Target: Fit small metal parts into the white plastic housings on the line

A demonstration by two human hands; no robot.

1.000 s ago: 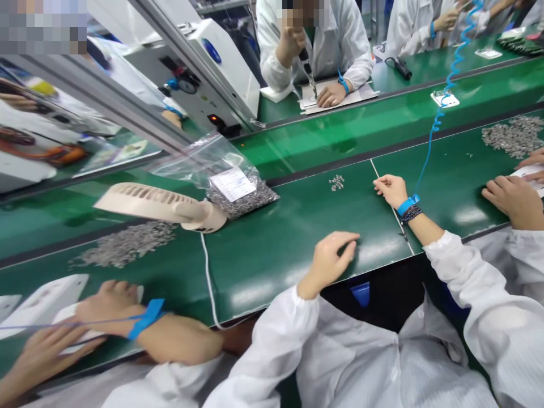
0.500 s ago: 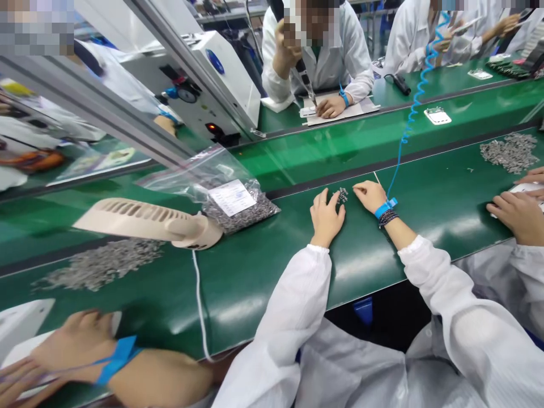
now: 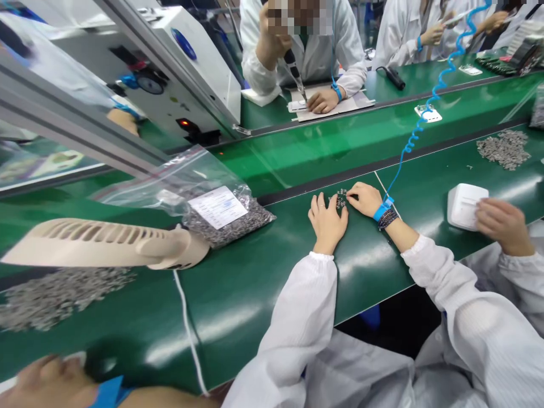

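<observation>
On the green bench a small cluster of tiny metal pieces point(image 3: 341, 198), which look like screws, lies between my two hands. My left hand point(image 3: 328, 224) rests palm down on the bench with its fingers apart, its thumb and forefinger beside the cluster. At the cluster's right edge, my right hand point(image 3: 366, 199) has thumb and forefinger pinched together; whatever is between the tips is too small to name. A blue strap point(image 3: 383, 208) and a dark bracelet point(image 3: 387, 218) circle my right wrist.
A clear bag of small metal parts point(image 3: 229, 218) and a beige fan point(image 3: 127, 243) are to the left, near a loose pile point(image 3: 63, 294). Co-workers' hands are at both sides; the right one touches a white case point(image 3: 465, 207). A coiled blue cord point(image 3: 437, 90) rises from my wrist.
My right hand has moved left to the small metal pieces, closer to my left hand. The co-worker at right now has a white case standing up. The view has shifted slightly.
</observation>
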